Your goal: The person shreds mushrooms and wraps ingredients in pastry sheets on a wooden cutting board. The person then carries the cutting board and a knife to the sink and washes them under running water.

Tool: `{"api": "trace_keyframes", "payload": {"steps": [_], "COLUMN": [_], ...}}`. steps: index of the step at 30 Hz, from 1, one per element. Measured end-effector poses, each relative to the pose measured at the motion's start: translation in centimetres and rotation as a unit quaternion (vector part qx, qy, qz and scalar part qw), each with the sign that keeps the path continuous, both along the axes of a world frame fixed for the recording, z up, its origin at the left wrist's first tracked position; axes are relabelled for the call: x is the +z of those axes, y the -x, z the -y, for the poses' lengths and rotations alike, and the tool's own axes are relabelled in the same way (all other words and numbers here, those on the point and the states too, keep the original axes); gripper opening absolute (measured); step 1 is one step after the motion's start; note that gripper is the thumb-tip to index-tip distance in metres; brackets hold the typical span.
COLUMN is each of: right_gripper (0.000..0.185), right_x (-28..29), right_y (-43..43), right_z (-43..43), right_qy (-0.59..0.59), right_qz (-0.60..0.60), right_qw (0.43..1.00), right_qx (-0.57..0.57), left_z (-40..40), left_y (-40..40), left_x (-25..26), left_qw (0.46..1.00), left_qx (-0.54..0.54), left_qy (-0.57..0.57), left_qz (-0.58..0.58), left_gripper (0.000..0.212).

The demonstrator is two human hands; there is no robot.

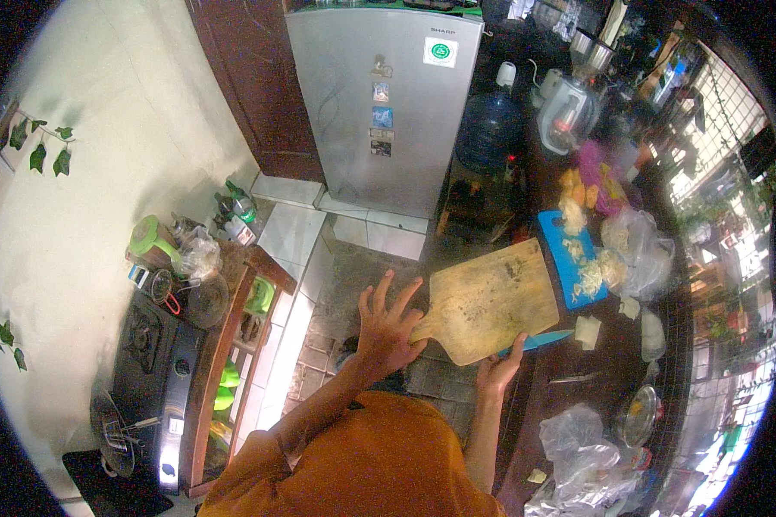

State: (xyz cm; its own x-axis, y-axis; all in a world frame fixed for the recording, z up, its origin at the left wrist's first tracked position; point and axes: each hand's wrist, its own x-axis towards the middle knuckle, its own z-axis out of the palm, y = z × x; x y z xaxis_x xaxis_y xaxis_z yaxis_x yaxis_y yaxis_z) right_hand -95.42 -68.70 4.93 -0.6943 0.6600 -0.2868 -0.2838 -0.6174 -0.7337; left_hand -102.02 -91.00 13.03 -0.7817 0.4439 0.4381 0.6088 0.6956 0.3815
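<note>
A wooden cutting board [491, 300] with dark stains is held tilted over the gap beside the counter. My left hand [388, 326] has its thumb and index finger around the board's short handle, the other fingers spread. At the lower edge of the board, my right hand [501, 368] grips with its thumb showing on the near side. A blue-bladed knife [546, 338] juts out beside that thumb; its handle is hidden, so whether the hand holds it is unclear. Beyond lies a blue cutting board [554, 242] with shredded pale food [590, 279] on it.
On the dark counter [556, 413] lie pale cut pieces [587, 332], clear plastic bags [582, 439] and a round metal-rimmed container [640, 415]. A blender [564, 116] stands farther back. A grey refrigerator [388, 110] is ahead. To the left are a gas stove [149, 349] and a pan [111, 433].
</note>
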Motion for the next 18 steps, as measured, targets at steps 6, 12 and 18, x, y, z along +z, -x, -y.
{"api": "trace_keyframes", "payload": {"steps": [6, 12, 18], "right_gripper": [0.043, 0.057, 0.059], "right_x": [0.7, 0.7, 0.3], "right_y": [-0.4, -1.8, -3.2], "right_z": [0.4, 0.0, -0.5], "right_qy": [0.012, 0.011, 0.007], "right_qz": [-0.002, 0.003, -0.003], "right_qw": [1.0, 1.0, 1.0], "right_qx": [-0.005, 0.014, -0.011], "left_z": [0.1, -0.1, -0.7], "left_y": [-0.5, -1.3, -1.6], "left_x": [-1.0, -0.5, -1.9], "left_qw": [1.0, 1.0, 0.999], "left_qx": [0.014, 0.011, -0.034], "left_qy": [0.011, 0.018, 0.032], "left_qz": [-0.023, -0.014, 0.0], "left_gripper": [0.041, 0.043, 0.043]}}
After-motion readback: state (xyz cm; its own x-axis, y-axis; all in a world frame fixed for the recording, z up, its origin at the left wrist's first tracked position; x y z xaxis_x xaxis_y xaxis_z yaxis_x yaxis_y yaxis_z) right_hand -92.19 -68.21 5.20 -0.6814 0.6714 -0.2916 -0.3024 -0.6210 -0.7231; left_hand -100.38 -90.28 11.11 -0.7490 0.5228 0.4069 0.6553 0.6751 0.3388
